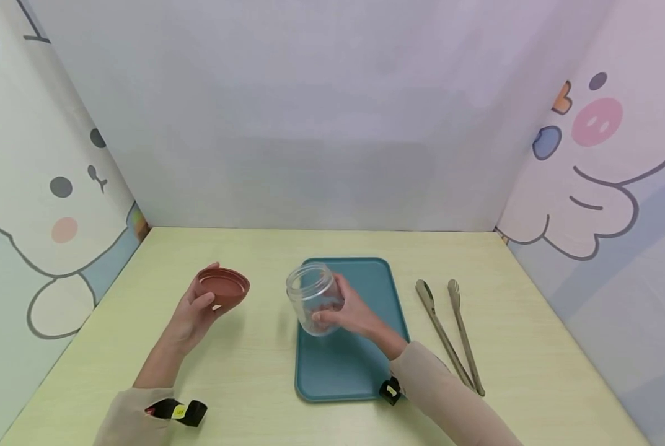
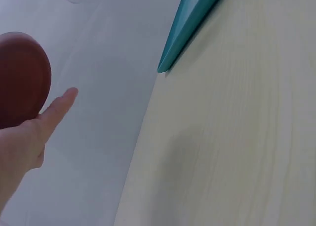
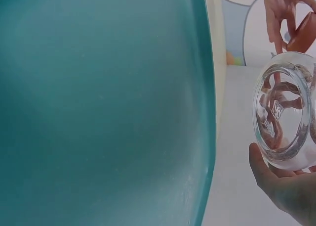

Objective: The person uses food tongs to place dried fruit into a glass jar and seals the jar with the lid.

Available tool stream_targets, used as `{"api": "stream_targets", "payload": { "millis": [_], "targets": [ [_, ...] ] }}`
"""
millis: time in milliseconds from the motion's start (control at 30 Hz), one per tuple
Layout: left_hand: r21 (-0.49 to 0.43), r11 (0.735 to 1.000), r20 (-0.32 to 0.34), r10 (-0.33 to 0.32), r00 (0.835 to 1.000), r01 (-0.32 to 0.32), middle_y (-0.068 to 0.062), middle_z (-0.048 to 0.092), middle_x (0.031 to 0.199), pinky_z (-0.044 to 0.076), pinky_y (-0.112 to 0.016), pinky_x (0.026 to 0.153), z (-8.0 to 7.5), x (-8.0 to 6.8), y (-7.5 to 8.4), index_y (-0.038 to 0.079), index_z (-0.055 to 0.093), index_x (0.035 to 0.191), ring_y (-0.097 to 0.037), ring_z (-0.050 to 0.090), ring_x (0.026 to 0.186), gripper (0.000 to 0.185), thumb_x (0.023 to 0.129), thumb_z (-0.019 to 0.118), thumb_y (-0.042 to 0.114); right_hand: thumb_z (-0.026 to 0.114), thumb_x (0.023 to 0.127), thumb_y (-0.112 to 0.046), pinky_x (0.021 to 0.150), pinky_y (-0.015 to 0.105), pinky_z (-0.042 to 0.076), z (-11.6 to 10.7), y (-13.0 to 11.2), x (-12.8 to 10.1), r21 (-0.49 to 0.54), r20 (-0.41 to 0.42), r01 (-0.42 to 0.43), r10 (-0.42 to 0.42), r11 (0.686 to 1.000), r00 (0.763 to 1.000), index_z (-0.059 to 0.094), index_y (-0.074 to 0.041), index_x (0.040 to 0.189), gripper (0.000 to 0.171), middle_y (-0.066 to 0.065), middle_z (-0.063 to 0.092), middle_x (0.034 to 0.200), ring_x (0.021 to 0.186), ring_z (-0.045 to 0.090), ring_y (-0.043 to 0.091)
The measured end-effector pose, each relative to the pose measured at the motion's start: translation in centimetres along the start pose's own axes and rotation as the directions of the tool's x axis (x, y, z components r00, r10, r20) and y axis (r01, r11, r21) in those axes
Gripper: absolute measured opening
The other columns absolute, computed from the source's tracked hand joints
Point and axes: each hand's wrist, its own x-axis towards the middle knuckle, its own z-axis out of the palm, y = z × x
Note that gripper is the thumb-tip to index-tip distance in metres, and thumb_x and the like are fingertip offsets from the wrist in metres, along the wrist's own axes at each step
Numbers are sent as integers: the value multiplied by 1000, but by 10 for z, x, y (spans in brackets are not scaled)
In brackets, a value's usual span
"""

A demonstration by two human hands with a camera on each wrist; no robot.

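A reddish-brown round lid point(image 1: 225, 286), its hollow inner side facing up, is gripped by my left hand point(image 1: 191, 314) above the table's left part. In the left wrist view, the lid point(image 2: 22, 80) shows its smooth outside, with one finger stretched out beside it. My right hand point(image 1: 350, 310) grips a clear, lidless jar point(image 1: 314, 303) round its side, over the left part of a teal tray point(image 1: 354, 371). The jar tilts a little to the left. In the right wrist view, the base of the jar point(image 3: 284, 112) faces the camera. Lid and jar are apart.
Right of the tray, two long metal utensils lie on the pale wooden table point(image 1: 265, 396): one with a spoon-like end point(image 1: 440, 331), one with a fork-like end point(image 1: 465, 334). Cartoon-printed cloth walls point(image 1: 332, 155) enclose the table's back and sides.
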Motion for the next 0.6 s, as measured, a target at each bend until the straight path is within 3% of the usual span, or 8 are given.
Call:
{"api": "stream_targets", "payload": {
  "millis": [200, 367, 600],
  "targets": [
    [-65, 998, 36, -15, 999, 17, -13, 34, 122, 42, -42, 86, 1, 1, 1, 10, 28, 135, -26, 43, 109, 51, 88, 41, -5, 65, 74, 0, 70, 36, 49, 0, -2, -2, 15, 29, -25, 24, 1000, 999, 23, 2, 132, 72, 24, 41, 119, 91, 55, 39],
    [13, 1000, 20, -7, 1000, 7, -12, 35, 120, 45, -37, 83, 7, 0, 0, 11, 30, 133, -23, 46, 105, 50, 87, 45, -2, 67, 72, -2, 71, 34, 49, -2, -2, -3, -59, 30, -6, 8, 998, 1000, 26, 0, 133, 73, 25, 43, 117, 91, 53, 40],
    [154, 988, -30, 22, 999, -17, -11, 42, 114, 47, -31, 80, 14, 0, -3, 7, 31, 127, -19, 49, 99, 42, 89, 48, 6, 73, 68, -6, 76, 46, 47, -4, -3, -7, -218, 65, 84, -71, 972, 995, 28, 5, 132, 79, 25, 38, 122, 95, 50, 42]
  ]
}}
